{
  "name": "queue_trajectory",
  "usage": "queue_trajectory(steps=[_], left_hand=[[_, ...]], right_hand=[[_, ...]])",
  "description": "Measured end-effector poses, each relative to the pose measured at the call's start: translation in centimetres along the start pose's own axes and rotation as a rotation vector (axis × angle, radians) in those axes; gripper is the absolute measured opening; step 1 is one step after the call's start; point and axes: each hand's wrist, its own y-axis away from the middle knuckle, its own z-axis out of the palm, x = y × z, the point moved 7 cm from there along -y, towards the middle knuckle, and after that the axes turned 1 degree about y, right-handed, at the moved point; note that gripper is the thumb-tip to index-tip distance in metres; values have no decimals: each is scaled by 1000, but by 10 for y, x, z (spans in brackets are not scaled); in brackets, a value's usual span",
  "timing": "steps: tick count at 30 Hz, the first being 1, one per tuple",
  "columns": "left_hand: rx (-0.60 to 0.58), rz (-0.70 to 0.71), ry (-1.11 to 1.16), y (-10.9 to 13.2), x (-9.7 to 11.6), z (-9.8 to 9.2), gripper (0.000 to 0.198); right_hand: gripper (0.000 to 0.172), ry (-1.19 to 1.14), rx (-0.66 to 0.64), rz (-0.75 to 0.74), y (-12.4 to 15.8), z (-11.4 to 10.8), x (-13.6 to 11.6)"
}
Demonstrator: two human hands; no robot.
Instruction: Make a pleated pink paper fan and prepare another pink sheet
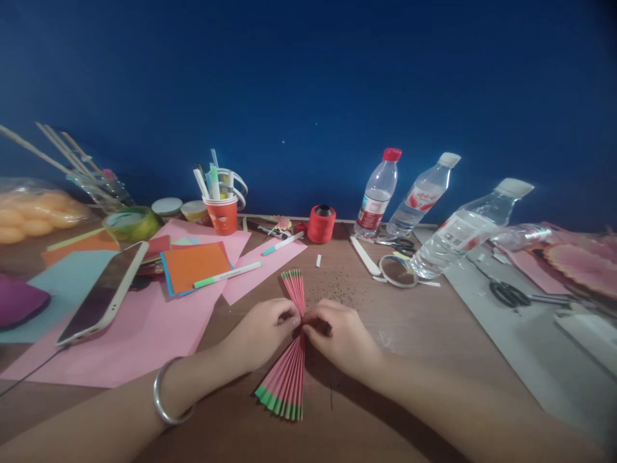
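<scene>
A pleated paper fan [284, 379], pink with green tips, stands out between my hands. Its folds are pinched narrow at the middle and spread wide at the near end. On its left side, my left hand [265, 331] grips the narrow waist with thumb and fingertips. From the right, my right hand [343, 334] pinches the same spot. Fingers cover the exact middle, so any thread there is hidden. Small dark specks [340, 289] lie on the tabletop just beyond my right hand.
A red thread spool [322, 225] and a cup of markers [224, 215] stand behind. Water bottles [373, 209] line the back right, near scissors [508, 294] and a tape roll [399, 270]. On the left, a phone [103, 292] rests over pink paper [164, 334].
</scene>
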Motion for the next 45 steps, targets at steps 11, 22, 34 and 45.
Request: queue_trajectory(steps=[11,22,34,45], left_hand=[[6,-10,-38,0,2,0,14],[20,-16,-18,1,1,-1,15],[20,-34,-26,2,0,-1,15],[19,-47,-1,1,-4,-1,15]], right_hand=[[10,32,-21,89,-6,4,4],[5,-43,-4,53,-4,0,3],[9,-2,-83,65,-7,0,6],[6,14,-92,63,-5,0,3]])
